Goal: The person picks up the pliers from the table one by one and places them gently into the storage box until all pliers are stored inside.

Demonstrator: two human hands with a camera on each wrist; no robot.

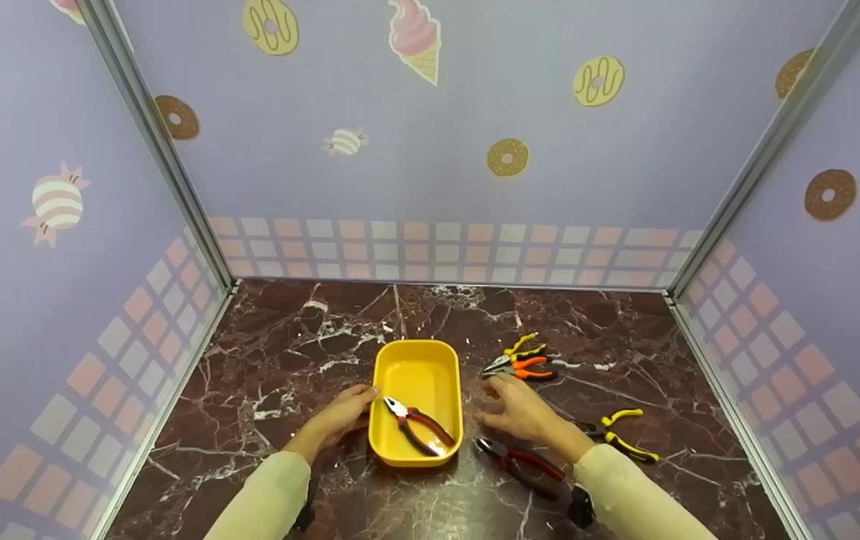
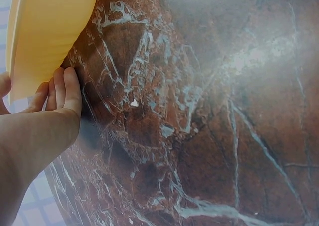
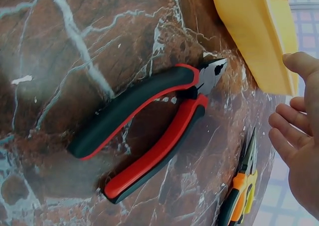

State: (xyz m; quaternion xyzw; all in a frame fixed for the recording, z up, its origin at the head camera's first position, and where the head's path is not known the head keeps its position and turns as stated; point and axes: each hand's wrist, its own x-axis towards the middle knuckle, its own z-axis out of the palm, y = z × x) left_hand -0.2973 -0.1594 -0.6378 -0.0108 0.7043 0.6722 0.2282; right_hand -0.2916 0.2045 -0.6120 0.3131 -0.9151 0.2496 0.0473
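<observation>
A yellow plastic box (image 1: 418, 352) stands in the middle, with red-and-black combination pliers (image 1: 415, 426) lying inside. My left hand (image 1: 343, 412) holds its left side, thumb at the rim and fingers against the outer wall (image 2: 55, 42). To the right of the box, my right hand (image 1: 516, 409) hovers with loosely bent fingers and nothing in them. Beneath it on the table lie red-and-black cutting pliers (image 3: 149, 121), handles spread. Orange-and-black long-nose pliers (image 1: 531, 369) lie just beyond its fingertips.
Yellow-and-black pliers (image 1: 523, 349) lie behind the orange pair. Other yellow-handled pliers (image 1: 621, 435) rest farther right, partly hidden by the right forearm. The dark marbled table (image 1: 310, 322) is enclosed by patterned panels (image 1: 430, 187) at the back and sides, with metal posts at the corners.
</observation>
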